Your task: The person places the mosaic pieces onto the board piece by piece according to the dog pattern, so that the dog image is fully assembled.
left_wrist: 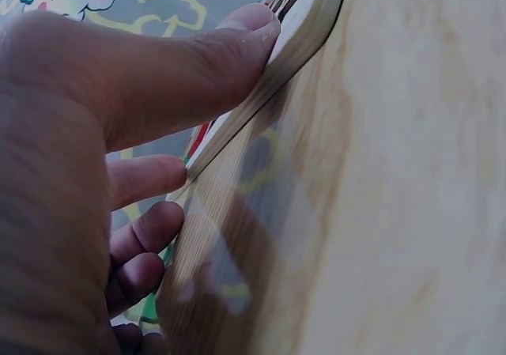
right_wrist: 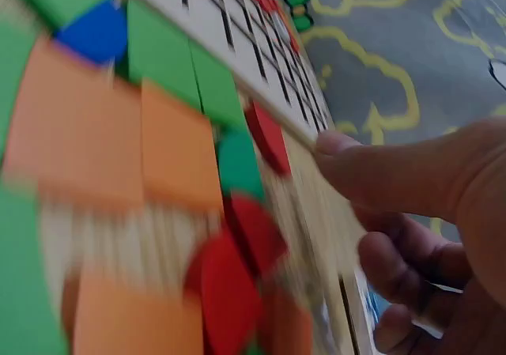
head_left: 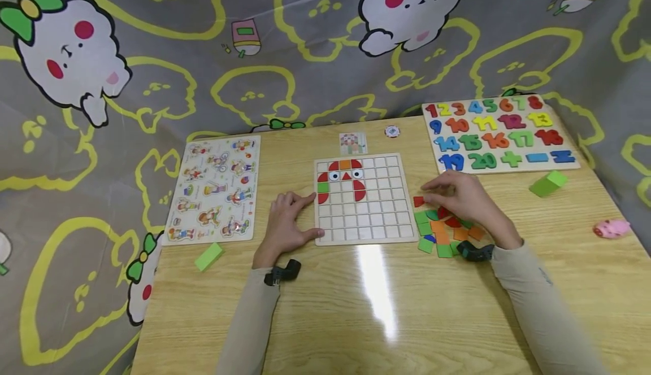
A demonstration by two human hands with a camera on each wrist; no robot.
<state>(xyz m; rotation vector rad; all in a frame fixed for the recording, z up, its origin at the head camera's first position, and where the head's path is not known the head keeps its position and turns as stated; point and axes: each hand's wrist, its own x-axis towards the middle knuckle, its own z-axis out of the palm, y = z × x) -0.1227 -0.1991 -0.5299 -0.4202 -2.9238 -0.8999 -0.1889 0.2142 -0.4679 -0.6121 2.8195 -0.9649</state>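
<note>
The head view looks forward and down from above, far enough back to hold the whole grid board (head_left: 386,219) mid-frame. The left wrist view sits close beside the left hand (left_wrist: 71,149), tilted, the board's edge upper centre. The right wrist view, near and slanted, faces loose tiles (right_wrist: 178,145) at left, which the head view shares right of centre.

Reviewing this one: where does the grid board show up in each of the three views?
Head: centre, the whole grid board lying flat with the left hand at its edge.
Left wrist: upper centre, only its edge and corner, the thumb touching it.
Right wrist: upper middle, part of it slanting down rightward beyond the tiles.
Shared landmark: the yellow-outlined backdrop, visible in all three.
</note>
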